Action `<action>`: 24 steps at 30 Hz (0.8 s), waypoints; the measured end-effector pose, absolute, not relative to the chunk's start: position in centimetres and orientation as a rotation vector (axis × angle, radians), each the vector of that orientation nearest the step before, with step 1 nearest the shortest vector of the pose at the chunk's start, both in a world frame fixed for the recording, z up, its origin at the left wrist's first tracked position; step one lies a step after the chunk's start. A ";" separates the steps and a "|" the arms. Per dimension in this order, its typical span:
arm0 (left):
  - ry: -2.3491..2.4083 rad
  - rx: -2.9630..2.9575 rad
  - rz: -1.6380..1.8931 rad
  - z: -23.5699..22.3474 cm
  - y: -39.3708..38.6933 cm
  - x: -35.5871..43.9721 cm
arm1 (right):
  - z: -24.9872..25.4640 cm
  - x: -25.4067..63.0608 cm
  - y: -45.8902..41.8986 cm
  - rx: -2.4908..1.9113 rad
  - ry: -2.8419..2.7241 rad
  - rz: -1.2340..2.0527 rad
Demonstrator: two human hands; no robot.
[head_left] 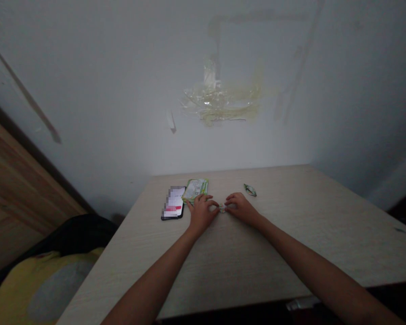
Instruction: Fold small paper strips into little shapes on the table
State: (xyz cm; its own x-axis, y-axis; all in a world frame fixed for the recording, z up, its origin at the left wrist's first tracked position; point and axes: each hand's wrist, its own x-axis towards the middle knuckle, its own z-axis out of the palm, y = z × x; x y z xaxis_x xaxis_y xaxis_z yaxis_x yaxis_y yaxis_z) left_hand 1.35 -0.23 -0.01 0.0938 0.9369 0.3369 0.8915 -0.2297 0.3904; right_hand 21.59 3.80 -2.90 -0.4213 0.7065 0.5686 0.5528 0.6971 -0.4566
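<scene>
Between the fingertips of both hands is a small pale piece with coloured specks (222,208), too small to name, low over the table or on it. My left hand (202,211) pinches its left side with thumb and index finger, the other fingers reaching over the near edge of a green-and-white printed packet (195,189). From the right, my right hand (242,208) pinches the same piece. Beyond the right hand lies a small green crumpled wrapper (250,190).
A phone (174,205) with a lit, partly blurred screen lies left of the packet on the pale wooden table (291,198). The wall (122,90) with peeling clear tape (219,101) rises behind. A yellow and grey plush item (40,284) sits beside the table's left edge.
</scene>
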 end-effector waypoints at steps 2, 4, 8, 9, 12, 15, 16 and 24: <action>1.920 2.251 0.806 -0.1 -0.2 1.4 | -3.1 21.5 3.9 -0.981 -2.125 0.245; 1.917 2.257 0.783 -0.2 -0.2 1.4 | -3.2 21.5 4.0 -1.011 -2.120 0.235; 1.877 2.272 0.751 -0.4 0.0 1.4 | -3.4 21.6 4.1 -1.041 -2.127 0.249; 1.872 2.265 0.753 -0.4 0.1 1.4 | -3.4 21.6 4.1 -1.037 -2.126 0.256; 1.865 2.225 0.756 -0.4 0.2 1.5 | -3.5 21.6 4.1 -1.024 -2.115 0.270; 1.856 2.203 0.762 -0.5 0.3 1.5 | -3.5 21.7 4.1 -1.015 -2.105 0.286; 1.854 2.202 0.768 -0.5 0.3 1.5 | -3.5 21.7 4.1 -1.010 -2.101 0.290; 1.858 2.175 0.780 -0.5 0.2 1.4 | -3.5 21.7 4.1 -0.973 -2.127 0.237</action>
State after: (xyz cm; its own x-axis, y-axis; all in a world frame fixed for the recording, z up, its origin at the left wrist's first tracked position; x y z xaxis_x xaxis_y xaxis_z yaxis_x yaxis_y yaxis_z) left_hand 1.44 0.15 -0.49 0.0834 0.9585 0.2727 0.8661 -0.2050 0.4558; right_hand 21.69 4.10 -3.53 -0.4112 0.7096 0.5722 0.5663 0.6908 -0.4496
